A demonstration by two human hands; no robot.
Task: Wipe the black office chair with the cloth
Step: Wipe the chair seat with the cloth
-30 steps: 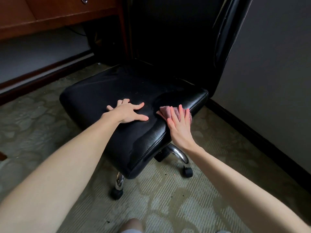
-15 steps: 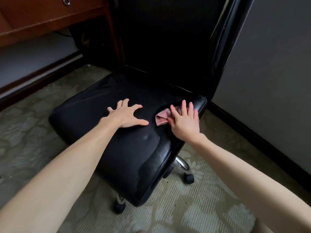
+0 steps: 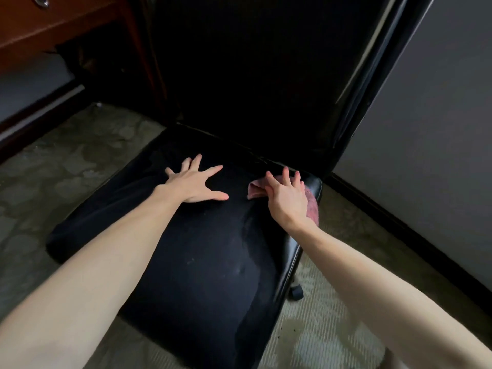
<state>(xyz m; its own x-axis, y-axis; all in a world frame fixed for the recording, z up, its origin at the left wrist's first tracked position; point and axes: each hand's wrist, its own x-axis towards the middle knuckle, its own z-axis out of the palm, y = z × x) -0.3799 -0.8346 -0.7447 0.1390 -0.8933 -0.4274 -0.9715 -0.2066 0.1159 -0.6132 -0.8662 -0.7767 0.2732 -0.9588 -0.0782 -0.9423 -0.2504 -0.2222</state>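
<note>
The black office chair fills the middle of the view, its leather seat toward me and its tall backrest behind. My left hand lies flat on the seat with the fingers spread. A pink cloth sits at the seat's right rear corner, near the seam with the backrest. My right hand presses down on the cloth with straight fingers, covering most of it; a corner pokes out to the left and a strip to the right.
A wooden desk with a drawer stands at the upper left, close to the backrest. A grey wall with a dark baseboard runs along the right. Patterned carpet surrounds the chair. One caster shows under the seat's right edge.
My right hand has slid the cloth along the seat's right edge toward the backrest. The left hand has stayed flat on the seat. The view has moved closer over the chair.
</note>
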